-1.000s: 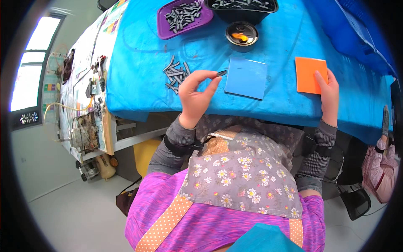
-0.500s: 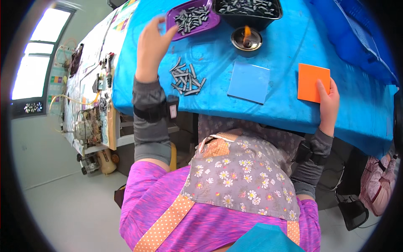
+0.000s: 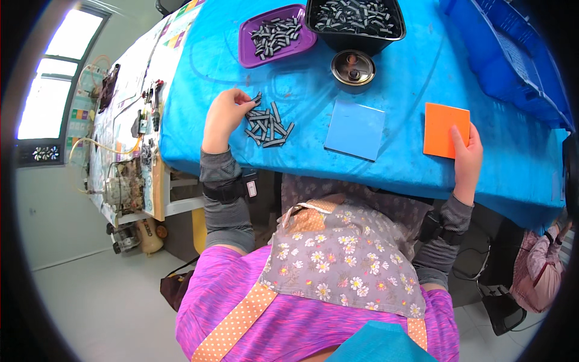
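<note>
Where the blue-covered table spans the upper part of the view, the largest container is a blue crate at the far right corner, whose contents cannot be made out. Next in size is a black rectangular bin at the far edge, filled with small dark ribbed parts. Just to its left sits a purple tray holding a smaller heap of the same parts (fewer than in the bin). A small round metal tin stands just in front of the bin; what lies inside it cannot be told. A blue square pad lies flat near the table's front edge, and an orange square pad lies to its right. A loose pile of ribbed parts rests on the cloth left of the blue pad. The left hand has its fingertips pinched on a part at the pile's upper left edge. The right hand lies at the orange pad's lower right corner, thumb on top, pressing it rather than clenching.
</note>
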Motion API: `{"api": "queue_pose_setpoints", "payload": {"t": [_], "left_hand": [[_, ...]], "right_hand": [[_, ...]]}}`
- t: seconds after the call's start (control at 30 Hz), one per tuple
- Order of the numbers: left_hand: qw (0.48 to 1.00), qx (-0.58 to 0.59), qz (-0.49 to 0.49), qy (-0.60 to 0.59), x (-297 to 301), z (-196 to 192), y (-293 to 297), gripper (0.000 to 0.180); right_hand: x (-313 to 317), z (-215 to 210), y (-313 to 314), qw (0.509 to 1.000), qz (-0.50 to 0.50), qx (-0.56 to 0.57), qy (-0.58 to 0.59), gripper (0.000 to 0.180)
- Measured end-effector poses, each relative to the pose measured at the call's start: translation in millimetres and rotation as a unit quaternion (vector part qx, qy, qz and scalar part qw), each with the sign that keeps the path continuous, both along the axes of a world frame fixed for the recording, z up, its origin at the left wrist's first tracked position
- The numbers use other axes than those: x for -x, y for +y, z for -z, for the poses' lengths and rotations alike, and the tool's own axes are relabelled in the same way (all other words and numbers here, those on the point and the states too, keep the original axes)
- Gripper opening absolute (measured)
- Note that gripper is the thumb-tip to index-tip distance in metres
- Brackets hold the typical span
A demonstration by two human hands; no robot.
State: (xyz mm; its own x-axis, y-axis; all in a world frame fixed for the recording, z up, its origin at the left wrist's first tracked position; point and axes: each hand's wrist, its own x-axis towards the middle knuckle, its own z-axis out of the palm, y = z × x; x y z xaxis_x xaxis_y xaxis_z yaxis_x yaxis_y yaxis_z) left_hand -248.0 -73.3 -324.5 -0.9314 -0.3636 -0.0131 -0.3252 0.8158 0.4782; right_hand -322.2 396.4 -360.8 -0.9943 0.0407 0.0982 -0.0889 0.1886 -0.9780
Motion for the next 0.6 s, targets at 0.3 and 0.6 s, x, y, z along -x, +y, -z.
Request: {"api": "queue_pose_setpoints", "payload": {"t": [0.3,0.6], "left_hand": [[0.987,0.107,0.008,0.119,-12,13,5,0.018],[0.962,-0.136,-0.011,0.238,-12,-22,63,0.011]], "right_hand": [[-1,4,-1,0.999,-0.013,0.037,0.014,0.030],[-6,-6,-5,1.000,-0.010,0.006,0.012,0.030]]}}
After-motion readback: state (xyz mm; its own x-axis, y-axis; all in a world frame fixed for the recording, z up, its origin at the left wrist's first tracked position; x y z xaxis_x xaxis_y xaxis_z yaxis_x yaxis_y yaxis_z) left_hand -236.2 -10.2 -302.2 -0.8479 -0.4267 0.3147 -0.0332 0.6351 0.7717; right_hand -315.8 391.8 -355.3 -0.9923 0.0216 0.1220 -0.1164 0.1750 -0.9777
